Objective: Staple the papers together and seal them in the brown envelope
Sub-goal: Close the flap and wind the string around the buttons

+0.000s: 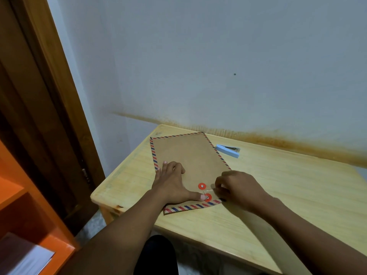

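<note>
A brown envelope (188, 155) with a red-and-blue striped border lies flat on the wooden table (288, 187), its flap end toward me. Two red closure discs (202, 186) sit near that end, joined by a thin pale string (210, 189). My left hand (172, 181) lies spread flat on the envelope, its thumb tip pressing beside the nearer disc. My right hand (236, 187) is to the right of the discs, fingertips pinched on the string. No papers are visible. A light blue stapler (228, 150) rests on the table past the envelope's right edge.
The table stands against a pale wall (218, 66) with a rusty stain along its base. A dark wooden door frame (39, 96) is on the left, with an orange shelf (29, 215) holding white papers in the lower left corner.
</note>
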Demonstrator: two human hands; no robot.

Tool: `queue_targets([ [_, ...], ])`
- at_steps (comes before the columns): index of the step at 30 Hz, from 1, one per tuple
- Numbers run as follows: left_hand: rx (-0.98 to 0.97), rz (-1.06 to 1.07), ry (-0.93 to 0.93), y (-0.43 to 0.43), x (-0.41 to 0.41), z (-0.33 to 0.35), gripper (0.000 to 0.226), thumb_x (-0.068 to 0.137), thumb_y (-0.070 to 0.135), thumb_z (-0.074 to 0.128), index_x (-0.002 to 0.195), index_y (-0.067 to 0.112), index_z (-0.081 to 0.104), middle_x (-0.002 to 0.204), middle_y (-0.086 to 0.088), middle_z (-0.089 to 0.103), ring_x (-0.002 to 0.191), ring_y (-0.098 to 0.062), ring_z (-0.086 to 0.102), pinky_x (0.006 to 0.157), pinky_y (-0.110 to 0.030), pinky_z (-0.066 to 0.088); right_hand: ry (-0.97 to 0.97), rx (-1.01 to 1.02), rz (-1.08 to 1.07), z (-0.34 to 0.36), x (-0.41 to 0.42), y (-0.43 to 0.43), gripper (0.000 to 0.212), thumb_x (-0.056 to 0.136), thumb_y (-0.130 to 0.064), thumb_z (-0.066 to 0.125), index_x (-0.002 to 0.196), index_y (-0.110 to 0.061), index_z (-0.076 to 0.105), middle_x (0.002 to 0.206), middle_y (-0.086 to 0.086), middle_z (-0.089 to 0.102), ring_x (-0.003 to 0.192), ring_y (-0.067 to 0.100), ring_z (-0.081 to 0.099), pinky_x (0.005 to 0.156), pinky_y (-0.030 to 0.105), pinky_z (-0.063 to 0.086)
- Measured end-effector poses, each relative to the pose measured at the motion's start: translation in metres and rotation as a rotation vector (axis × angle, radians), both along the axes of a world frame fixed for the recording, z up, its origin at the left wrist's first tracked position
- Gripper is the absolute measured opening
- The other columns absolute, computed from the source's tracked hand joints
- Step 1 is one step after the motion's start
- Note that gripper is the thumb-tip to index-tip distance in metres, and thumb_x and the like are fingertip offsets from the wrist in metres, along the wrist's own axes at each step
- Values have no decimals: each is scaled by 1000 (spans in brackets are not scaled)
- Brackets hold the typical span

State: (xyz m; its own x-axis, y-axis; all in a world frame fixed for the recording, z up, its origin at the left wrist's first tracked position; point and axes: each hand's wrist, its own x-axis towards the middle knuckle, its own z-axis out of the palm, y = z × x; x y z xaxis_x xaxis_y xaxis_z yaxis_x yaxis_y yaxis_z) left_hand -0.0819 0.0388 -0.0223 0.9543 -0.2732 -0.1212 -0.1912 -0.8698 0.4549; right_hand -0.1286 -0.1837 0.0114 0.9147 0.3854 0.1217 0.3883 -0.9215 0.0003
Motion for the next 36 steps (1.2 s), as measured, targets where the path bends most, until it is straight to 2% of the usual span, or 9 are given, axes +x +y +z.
queue_targets([
  [7,147,-33,78,-3,-1,10,111,63,90,64,147,27,29,165,4,22,160,-27,-5,126,-57,-7,-103,-82,170,-10,-33,3,23,99,-33,52,111,-24,70,91,0,65,84,18,56,61,32,48],
  [13,221,-97,179,5,-1,17,127,62,84,72,159,27,15,173,4,-1,159,-28,-13,126,-62,-2,-16,64,178,-8,-42,24,25,100,-26,48,115,-23,67,101,0,62,96,16,52,62,25,32],
  [16,210,-106,167,7,-4,16,126,65,82,73,161,27,11,173,2,-10,158,-28,-18,126,-60,-5,75,150,162,-2,-37,33,22,99,-28,52,107,-20,70,101,0,63,89,12,51,68,24,44],
  [20,181,-124,157,11,-6,10,129,64,85,71,162,30,9,172,2,-16,157,-24,-23,126,-58,-9,153,103,143,5,-22,39,13,94,-20,57,98,-18,69,97,1,62,82,12,47,65,23,41],
  [23,167,-132,154,15,-5,7,131,62,88,69,162,31,7,172,4,-19,156,-21,-25,126,-56,-11,214,18,141,10,-5,45,6,87,-18,62,89,-21,67,86,-3,52,79,16,49,67,35,47],
  [26,154,-144,139,16,-6,4,132,60,91,67,162,32,7,172,6,-20,156,-19,-25,125,-55,-12,274,15,121,14,15,51,14,83,-12,62,83,-25,67,80,-7,47,78,18,52,70,39,49],
  [30,155,-144,102,17,-8,-1,131,60,92,65,162,34,6,171,6,-21,156,-19,-26,125,-54,-14,296,96,80,16,38,51,23,84,-6,61,87,-25,76,83,-8,60,82,15,60,72,35,51],
  [33,167,-139,80,17,-9,-3,130,61,93,63,162,35,5,171,6,-22,156,-19,-27,125,-55,-14,326,218,27,11,53,48,15,85,-12,69,82,-25,75,79,-11,71,76,7,63,68,26,49],
  [36,166,-137,78,17,-10,-4,130,61,93,62,162,35,4,171,7,-23,155,-19,-28,125,-55,-13,384,325,-20,5,66,45,5,86,-19,75,83,-23,75,83,-8,76,81,7,68,79,29,55],
])
